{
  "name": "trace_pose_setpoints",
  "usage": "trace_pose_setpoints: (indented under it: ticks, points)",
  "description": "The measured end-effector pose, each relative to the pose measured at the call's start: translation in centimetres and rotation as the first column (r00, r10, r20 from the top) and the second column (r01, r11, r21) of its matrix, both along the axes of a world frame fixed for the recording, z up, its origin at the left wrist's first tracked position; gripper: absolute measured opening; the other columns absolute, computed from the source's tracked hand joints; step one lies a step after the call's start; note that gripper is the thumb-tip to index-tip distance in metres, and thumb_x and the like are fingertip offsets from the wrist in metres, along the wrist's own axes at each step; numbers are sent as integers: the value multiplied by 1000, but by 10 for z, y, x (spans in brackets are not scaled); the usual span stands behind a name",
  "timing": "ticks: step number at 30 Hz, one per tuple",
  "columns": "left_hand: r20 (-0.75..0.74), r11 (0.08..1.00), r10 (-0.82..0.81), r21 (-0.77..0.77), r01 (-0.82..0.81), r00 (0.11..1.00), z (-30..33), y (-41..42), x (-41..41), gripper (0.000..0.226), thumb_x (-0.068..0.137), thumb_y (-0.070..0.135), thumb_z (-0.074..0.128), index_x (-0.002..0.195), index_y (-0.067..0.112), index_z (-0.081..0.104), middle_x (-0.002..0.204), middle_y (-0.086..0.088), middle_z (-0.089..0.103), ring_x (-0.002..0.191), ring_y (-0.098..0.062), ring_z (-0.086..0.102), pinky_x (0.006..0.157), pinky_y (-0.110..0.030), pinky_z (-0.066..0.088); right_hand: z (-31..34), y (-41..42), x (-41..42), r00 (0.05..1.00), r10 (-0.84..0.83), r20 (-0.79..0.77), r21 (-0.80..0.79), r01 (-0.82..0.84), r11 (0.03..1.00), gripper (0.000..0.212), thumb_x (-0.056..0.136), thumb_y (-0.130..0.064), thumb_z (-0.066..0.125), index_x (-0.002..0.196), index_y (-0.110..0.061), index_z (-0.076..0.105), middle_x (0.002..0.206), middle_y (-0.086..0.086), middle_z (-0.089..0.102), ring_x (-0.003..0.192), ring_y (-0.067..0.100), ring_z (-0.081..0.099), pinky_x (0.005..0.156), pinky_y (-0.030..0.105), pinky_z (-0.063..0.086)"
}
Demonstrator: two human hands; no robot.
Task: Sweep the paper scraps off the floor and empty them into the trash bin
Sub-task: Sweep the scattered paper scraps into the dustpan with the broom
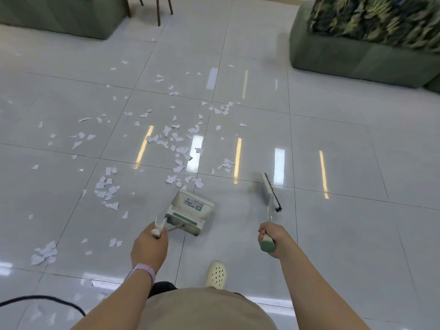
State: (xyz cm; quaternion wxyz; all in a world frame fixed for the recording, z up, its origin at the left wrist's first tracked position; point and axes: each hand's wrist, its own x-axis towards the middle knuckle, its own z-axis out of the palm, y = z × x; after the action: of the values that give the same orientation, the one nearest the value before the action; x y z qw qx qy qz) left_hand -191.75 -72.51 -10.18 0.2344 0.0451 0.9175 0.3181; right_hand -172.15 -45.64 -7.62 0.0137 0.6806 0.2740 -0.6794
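White paper scraps (pixel 177 148) lie scattered over the glossy grey tile floor, mostly ahead and to the left. My left hand (pixel 150 246) grips the handle of a white and green dustpan (pixel 190 211), which stands on the floor just short of the nearest scraps. My right hand (pixel 273 239) grips the green-ended handle of a broom (pixel 270 191). Its white head with dark bristles is to the right of the dustpan, away from the scraps. No trash bin is in view.
A green sofa (pixel 357 55) with a leaf-patterned cushion stands at the back right. Another green sofa (pixel 62 15) and dark chair legs (pixel 158 10) are at the back left. A black cable (pixel 47 300) runs across the floor at lower left. My foot in a cream clog (pixel 216 273) is below the dustpan.
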Motion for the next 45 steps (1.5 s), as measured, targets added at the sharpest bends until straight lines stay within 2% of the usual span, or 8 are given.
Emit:
trace_pose_setpoints:
  ticks: [9, 17, 20, 23, 27, 32, 38, 45]
  points:
    - [41, 999, 50, 9, -51, 998, 9, 18, -11, 29, 97, 44, 57, 77, 24, 60, 64, 2, 63, 65, -22, 62, 57, -29, 45, -11, 13, -43, 999, -6, -43, -150, -1, 989, 20, 85, 3, 43, 78, -16, 41, 49, -3, 37, 34, 9, 40, 34, 15, 36]
    - [66, 987, 157, -32, -155, 985, 3, -22, -65, 22, 97, 36, 56, 80, 23, 58, 66, 2, 61, 64, -20, 58, 55, -27, 42, -26, -50, -160, 853, 519, 58, -157, -506, 848, 13, 69, 3, 50, 70, -9, 53, 70, 9, 53, 50, 18, 49, 51, 26, 40]
    - [92, 974, 224, -45, -221, 970, -8, -48, -91, 18, 96, 39, 57, 94, 24, 66, 76, 2, 66, 74, -25, 63, 67, -33, 53, -30, -92, -199, 806, 591, 38, -221, -570, 792, 16, 70, 5, 52, 81, -6, 57, 70, 10, 56, 48, 16, 52, 52, 26, 44]
    - [116, 954, 300, -53, -296, 947, -19, -77, -117, 38, 94, 47, 55, 108, 14, 67, 80, 0, 66, 77, -26, 63, 69, -33, 52, -26, -129, -246, 787, 617, -24, -294, -595, 748, 26, 69, 7, 54, 91, -6, 55, 79, 10, 52, 51, 16, 52, 50, 25, 47]
    - [124, 926, 378, -52, -375, 917, -16, -110, -149, 36, 93, 50, 53, 92, 16, 64, 73, -5, 66, 74, -30, 64, 66, -34, 52, -18, -150, -314, 828, 527, -192, -393, -557, 732, 14, 80, 7, 51, 86, -5, 49, 59, 2, 43, 36, 9, 44, 37, 22, 41]
    - [97, 910, 415, -48, -412, 905, -2, -137, -176, 19, 97, 31, 58, 81, 24, 64, 67, -3, 65, 67, -24, 61, 60, -30, 47, -17, -136, -368, 906, 277, -319, -504, -410, 760, 22, 88, 8, 49, 88, -12, 38, 63, -6, 32, 33, 6, 39, 29, 19, 38]
    - [77, 934, 357, -66, -352, 931, -4, -123, -204, 16, 95, 38, 54, 91, 28, 65, 76, 2, 67, 72, -24, 63, 65, -31, 51, 12, -147, -396, 876, 344, -338, -422, -468, 777, 20, 88, 7, 48, 88, -12, 41, 52, -3, 35, 31, 6, 36, 28, 17, 35]
    - [52, 949, 313, 2, -314, 948, 4, -59, -223, 15, 97, 35, 55, 86, 29, 61, 72, 1, 65, 70, -22, 61, 64, -31, 49, 30, -56, -389, 951, 192, -244, -235, -250, 939, 23, 83, 8, 49, 82, -13, 39, 53, -2, 36, 33, 8, 36, 31, 17, 36]
